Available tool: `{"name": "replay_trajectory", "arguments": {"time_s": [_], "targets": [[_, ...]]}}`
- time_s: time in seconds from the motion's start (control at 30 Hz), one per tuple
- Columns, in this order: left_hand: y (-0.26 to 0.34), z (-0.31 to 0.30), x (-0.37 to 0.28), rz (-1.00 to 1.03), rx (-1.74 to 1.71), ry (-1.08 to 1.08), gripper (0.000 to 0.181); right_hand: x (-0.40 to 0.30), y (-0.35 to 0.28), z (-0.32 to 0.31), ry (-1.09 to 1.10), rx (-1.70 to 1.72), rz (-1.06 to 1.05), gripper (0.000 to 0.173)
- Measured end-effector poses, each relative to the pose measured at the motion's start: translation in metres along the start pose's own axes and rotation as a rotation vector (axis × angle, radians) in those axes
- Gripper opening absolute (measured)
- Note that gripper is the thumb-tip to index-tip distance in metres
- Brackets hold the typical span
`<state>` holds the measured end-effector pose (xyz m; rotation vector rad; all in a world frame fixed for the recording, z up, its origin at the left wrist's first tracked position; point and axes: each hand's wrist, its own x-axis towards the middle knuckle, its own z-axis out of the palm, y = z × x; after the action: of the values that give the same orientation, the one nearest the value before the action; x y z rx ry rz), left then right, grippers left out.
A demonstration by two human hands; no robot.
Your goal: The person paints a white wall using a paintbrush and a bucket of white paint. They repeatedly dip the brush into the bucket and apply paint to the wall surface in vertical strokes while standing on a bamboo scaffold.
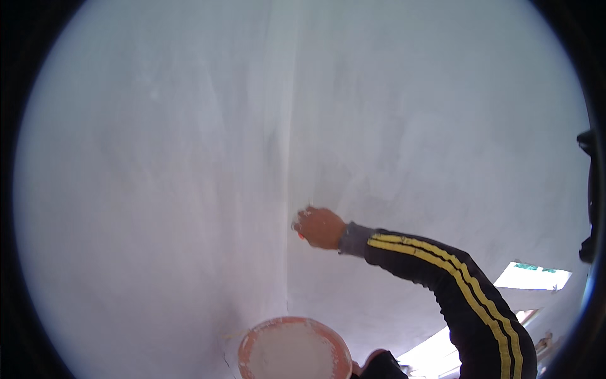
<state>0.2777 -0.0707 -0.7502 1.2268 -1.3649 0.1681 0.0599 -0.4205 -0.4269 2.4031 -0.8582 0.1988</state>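
My right hand (321, 227), in a dark sleeve with yellow stripes, is raised against the white wall (402, 142), just right of the vertical corner line. Its fingers are curled around a small object; a bit of orange-red shows below them, but the tool itself is mostly hidden. White material is smeared on the fingers. At the bottom centre is a round reddish container (350, 353) filled with a smooth whitish paste (293, 353). Part of my left hand (374, 355) shows at the container's right edge, beside a dark cuff; its grip is mostly hidden.
Two whitish wall surfaces meet at the corner (288, 166), with uneven grey streaks on both. A bright rectangular opening (532, 276) lies at the lower right, with another bright area (433, 353) below my right arm. A thin dark crack or wire (226, 358) shows left of the container.
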Motion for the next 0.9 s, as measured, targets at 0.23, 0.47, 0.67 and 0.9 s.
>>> {"name": "replay_trajectory", "arguments": {"time_s": [0.23, 0.47, 0.67, 0.9], "targets": [[0.021, -0.002, 0.011, -1.307, -1.244, 0.101, 0.009, 0.077, 0.108, -0.13, 0.376, 0.052, 0.397, 0.015], [-0.005, 0.014, -0.03, -0.879, -1.038, -0.001, 0.012, 0.073, 0.137, -0.21, 0.809, -0.517, 0.132, 0.011], [-0.027, 0.015, -0.032, 0.018, -0.196, 0.09, 0.039, -0.044, 0.038, -0.096, 0.178, -0.158, 0.145, 0.015], [-0.021, -0.001, -0.048, -0.163, 0.019, -0.142, 0.046, -0.184, -0.153, -0.076, 0.281, 1.177, 0.583, 0.012]]}}
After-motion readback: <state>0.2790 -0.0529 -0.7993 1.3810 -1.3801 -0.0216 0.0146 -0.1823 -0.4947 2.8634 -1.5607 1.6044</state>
